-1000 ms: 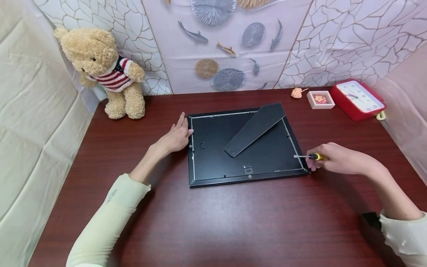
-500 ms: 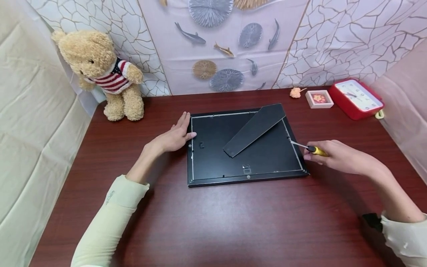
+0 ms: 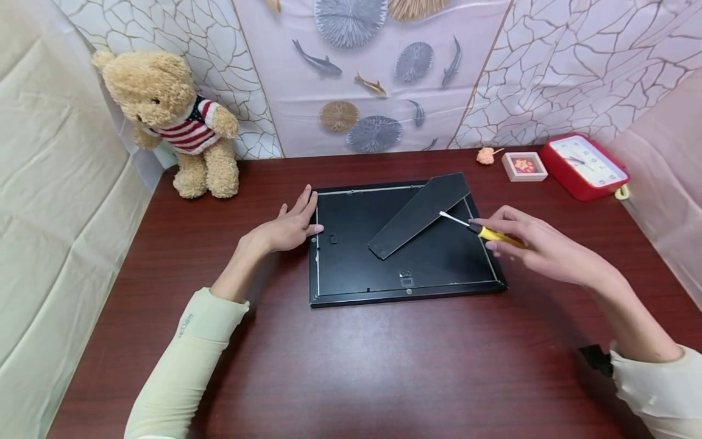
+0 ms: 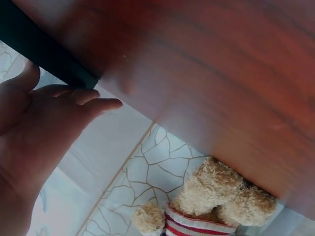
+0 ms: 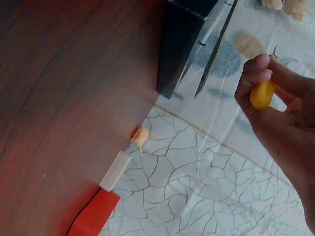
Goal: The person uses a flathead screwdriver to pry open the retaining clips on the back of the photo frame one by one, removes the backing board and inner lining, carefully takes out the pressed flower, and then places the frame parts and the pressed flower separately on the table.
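Note:
A black picture frame (image 3: 351,262) lies face down on the table, its backing and slanted stand leg (image 3: 419,216) upward. Small metal tabs show along the inner edge. My left hand (image 3: 287,228) rests at the frame's left edge, fingers extended and thumb over the rim; the left wrist view shows the same hand (image 4: 44,113) against the dark side. Above the right edge, my right hand (image 3: 540,244) pinches a flathead screwdriver (image 3: 496,236) by its yellow and black handle. Its blade points left and overlaps the stand leg. In the right wrist view, fingers curl round the yellow handle (image 5: 262,94).
A teddy bear (image 3: 175,122) in a striped sweater sits at the back left. Along the back right are a small orange pompom-like item (image 3: 485,156), a little pink-and-white box (image 3: 524,166) and a red clock (image 3: 585,164). Patterned cloth (image 3: 378,79) hangs behind the table.
My right hand lifts the screwdriver from the frame's right inner edge, moving up and left until its tip overlaps the stand leg. My left thumb has slid slightly down the left edge.

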Demonstrator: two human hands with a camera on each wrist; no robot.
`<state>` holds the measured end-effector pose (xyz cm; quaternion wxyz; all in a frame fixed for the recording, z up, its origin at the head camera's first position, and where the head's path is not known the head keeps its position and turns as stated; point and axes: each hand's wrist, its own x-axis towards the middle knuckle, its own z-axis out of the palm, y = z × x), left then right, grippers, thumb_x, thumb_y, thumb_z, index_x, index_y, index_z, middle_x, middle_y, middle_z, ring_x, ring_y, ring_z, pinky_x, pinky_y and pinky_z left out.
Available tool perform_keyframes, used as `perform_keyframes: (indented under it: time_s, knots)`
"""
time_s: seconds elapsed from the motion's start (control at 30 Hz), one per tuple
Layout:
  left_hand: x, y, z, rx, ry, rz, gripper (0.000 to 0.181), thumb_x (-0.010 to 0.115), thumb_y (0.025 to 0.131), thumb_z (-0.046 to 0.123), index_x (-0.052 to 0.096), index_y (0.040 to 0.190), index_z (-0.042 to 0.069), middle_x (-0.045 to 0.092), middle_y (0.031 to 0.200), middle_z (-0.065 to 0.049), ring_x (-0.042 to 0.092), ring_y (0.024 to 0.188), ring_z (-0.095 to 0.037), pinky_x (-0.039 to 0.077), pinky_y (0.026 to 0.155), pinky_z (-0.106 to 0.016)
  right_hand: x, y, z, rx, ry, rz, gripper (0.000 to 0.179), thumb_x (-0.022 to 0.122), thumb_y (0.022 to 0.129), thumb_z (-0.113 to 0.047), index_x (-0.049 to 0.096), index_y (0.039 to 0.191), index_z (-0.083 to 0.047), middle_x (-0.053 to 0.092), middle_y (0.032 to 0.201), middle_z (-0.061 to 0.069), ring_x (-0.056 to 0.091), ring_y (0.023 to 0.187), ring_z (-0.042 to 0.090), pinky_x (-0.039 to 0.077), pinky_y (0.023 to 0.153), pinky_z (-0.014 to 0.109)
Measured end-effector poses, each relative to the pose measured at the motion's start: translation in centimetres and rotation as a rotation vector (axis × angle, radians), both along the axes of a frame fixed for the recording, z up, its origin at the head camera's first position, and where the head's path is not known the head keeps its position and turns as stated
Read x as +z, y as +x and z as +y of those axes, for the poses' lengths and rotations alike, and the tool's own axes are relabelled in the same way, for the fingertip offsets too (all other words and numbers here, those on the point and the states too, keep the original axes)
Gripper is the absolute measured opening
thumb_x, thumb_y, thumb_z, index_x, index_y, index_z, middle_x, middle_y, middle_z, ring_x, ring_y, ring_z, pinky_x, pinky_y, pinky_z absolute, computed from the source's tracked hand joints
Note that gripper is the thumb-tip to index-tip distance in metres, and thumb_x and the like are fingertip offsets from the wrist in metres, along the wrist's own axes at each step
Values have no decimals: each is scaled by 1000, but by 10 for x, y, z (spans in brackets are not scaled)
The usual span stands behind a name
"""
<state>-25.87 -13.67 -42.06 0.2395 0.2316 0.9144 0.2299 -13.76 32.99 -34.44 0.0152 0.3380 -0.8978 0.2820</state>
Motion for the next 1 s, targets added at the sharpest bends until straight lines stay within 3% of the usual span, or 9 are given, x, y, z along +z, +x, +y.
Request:
perform_keyframes:
  time_s: [0.2, 0.3, 0.4, 0.5, 0.6, 0.7, 0.9, 1.0]
  knots:
    - [25, 17, 9, 44, -6, -45, 82, 47, 119, 28, -8, 175, 2, -20, 182, -20, -15, 171, -34, -10, 133, -66, 3, -5, -19, -99, -78, -21, 41, 79, 93, 11, 76, 130, -6, 68, 94, -5, 63, 70, 6, 47, 64, 17]
    - [32, 21, 13, 51, -20, -45, 81, 45, 119, 27, -8, 174, 0, -19, 182, -21, -14, 171, -34, -9, 134, -66, 0, -7, -29, -144, -100, -27, 33, 79, 95, 7, 77, 124, -8, 65, 81, -7, 62, 68, 8, 45, 66, 18]
    - [36, 24, 15, 53, -42, -40, 80, 44, 120, 26, -9, 174, -1, -19, 182, -21, -13, 171, -33, -8, 135, -64, -3, -10, -38, -141, -107, -23, 32, 80, 95, 5, 77, 124, -8, 64, 84, -6, 61, 70, 6, 45, 69, 17]
    - [35, 22, 16, 55, -54, -44, 80, 43, 120, 27, -9, 174, 0, -19, 182, -20, -13, 172, -32, -7, 135, -63, -5, -12, -46, -97, -106, -3, 37, 81, 94, 6, 78, 129, -5, 69, 102, 0, 62, 76, 4, 47, 73, 15]
    - [20, 11, 13, 51, -55, -39, 82, 44, 119, 28, -11, 175, 3, -21, 182, -18, -14, 171, -32, -9, 134, -65, -6, -14, -52, -68, -103, 10, 40, 80, 94, 7, 77, 133, -2, 69, 117, 7, 62, 82, 4, 47, 74, 14]
    - [9, 3, 11, 44, -55, -35, 83, 42, 120, 32, -13, 175, 6, -21, 183, -16, -15, 171, -31, -8, 135, -65, -6, -15, -58, -82, -118, 9, 39, 80, 94, 7, 78, 132, -4, 68, 114, 6, 62, 83, 4, 47, 73, 14]
    - [28, 13, 15, 43, -36, -58, 80, 41, 120, 28, -11, 174, 2, -21, 182, -18, -13, 171, -32, -5, 135, -64, -7, -17, -69, -136, -215, -35, 26, 82, 93, 9, 78, 115, -5, 71, 104, 4, 72, 82, 2, 54, 75, 12]
    - [30, 15, 15, 25, -30, -33, 77, 40, 120, 24, -10, 173, -1, -24, 182, -19, -14, 171, -32, -4, 135, -64, -8, -19, -75, -169, -282, -84, 23, 82, 92, 9, 75, 112, -2, 73, 102, 9, 74, 80, 1, 58, 75, 13]
